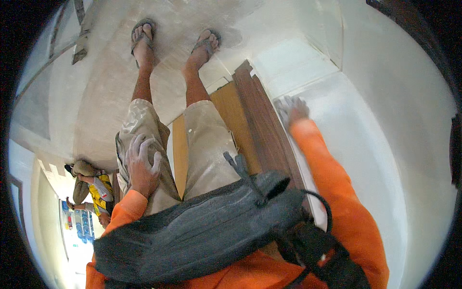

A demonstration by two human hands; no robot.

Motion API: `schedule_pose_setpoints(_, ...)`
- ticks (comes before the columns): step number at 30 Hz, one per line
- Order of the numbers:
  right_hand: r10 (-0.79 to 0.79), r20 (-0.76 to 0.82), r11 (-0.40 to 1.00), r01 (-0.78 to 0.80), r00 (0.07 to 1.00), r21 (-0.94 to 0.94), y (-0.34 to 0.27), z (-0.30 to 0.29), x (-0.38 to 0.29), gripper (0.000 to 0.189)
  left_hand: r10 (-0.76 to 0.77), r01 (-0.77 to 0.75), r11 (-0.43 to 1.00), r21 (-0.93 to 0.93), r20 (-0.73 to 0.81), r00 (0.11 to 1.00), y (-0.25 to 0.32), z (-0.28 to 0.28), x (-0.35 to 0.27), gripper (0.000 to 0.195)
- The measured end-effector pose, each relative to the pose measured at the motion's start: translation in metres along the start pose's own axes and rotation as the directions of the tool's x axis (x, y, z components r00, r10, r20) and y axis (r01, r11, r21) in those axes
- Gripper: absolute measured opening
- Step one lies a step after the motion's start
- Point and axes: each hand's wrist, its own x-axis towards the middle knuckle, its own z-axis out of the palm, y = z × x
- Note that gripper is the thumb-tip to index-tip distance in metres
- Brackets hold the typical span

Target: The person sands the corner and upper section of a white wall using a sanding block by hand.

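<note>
My left hand (pixel 142 164) rests on the left leg of my beige shorts (pixel 205 144), fingers spread, holding nothing. Pale dust coats its fingers. Out to the right, my right hand (pixel 294 108) lies at the edge of a smooth white ledge (pixel 346 119). It is blurred, and its fingers look greyish. Whether anything is under or between them I cannot tell. Beside this ledge runs a dark brown wood panel (pixel 261 123), with a lighter tan panel (pixel 231 119) next to it.
A dark grey bag (pixel 202 231) with a strap lies across my waist. My sandalled feet (pixel 144 36) stand on a smeared, dusty floor (pixel 104 90). At the left, a person in a yellow vest (pixel 96 193) sits low. Blue bottles (pixel 85 224) show beyond. A pale wall (pixel 408 108) curves along the right.
</note>
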Motion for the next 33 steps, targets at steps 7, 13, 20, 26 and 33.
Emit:
schedule_pose_setpoints(7,-0.202,0.06,0.92,0.21,0.978,-0.33,0.011,-0.031,-0.103,0.044,0.012,-0.011,1.0,-0.016,0.005,1.0,-0.003,0.003,0.011,0.038)
schedule_pose_setpoints(13,-0.317,-0.074,0.927,0.292,0.946,-0.235,0.026,-0.009,-0.075,0.039,0.033,-0.033,0.999,-0.006,0.016,0.999,-0.002,0.003,0.017,0.036)
schedule_pose_setpoints(20,-0.254,-0.018,0.946,0.244,0.967,-0.213,0.019,0.011,-0.002,0.026,0.012,-0.011,0.999,-0.037,0.011,1.0,0.002,0.006,0.016,0.036)
schedule_pose_setpoints(26,-0.318,0.312,0.902,0.387,0.895,-0.19,0.001,0.002,0.018,0.045,0.011,-0.011,0.999,-0.042,0.012,1.0,-0.011,0.015,0.019,0.037)
schedule_pose_setpoints(33,-0.323,0.269,0.898,0.384,0.907,-0.217,0.012,-0.044,-0.093,0.054,-0.046,0.047,0.998,-0.041,0.036,0.998,-0.011,0.014,0.018,0.036)
